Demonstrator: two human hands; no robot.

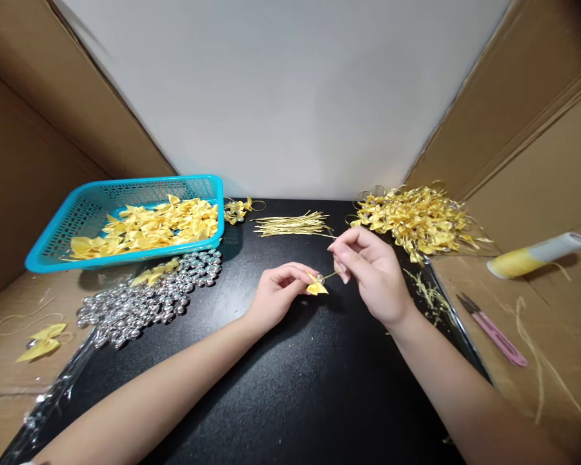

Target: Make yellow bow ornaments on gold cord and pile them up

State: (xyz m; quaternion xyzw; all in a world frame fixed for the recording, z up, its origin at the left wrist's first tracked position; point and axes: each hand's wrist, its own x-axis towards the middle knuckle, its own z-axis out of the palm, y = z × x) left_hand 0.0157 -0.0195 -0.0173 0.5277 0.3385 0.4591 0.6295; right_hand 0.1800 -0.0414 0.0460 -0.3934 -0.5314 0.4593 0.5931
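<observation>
My left hand point(277, 292) pinches a small yellow ribbon bow point(316, 287) with a silver bead point(320, 279) against it, low over the black mat point(271, 387). My right hand point(372, 268) is closed in a pinch on a thin gold cord point(330, 275) that runs into the bead and bow. The two hands almost touch at the bow. Behind them lies a bundle of cut gold cords point(291, 224).
A blue basket point(62, 226) of yellow bows stands at the left, with a pile of silver beads point(145, 300) in front of it. Finished bows with cords are heaped at the back right point(416, 216). Pink snips point(494, 329) and a spool point(537, 254) lie on cardboard to the right.
</observation>
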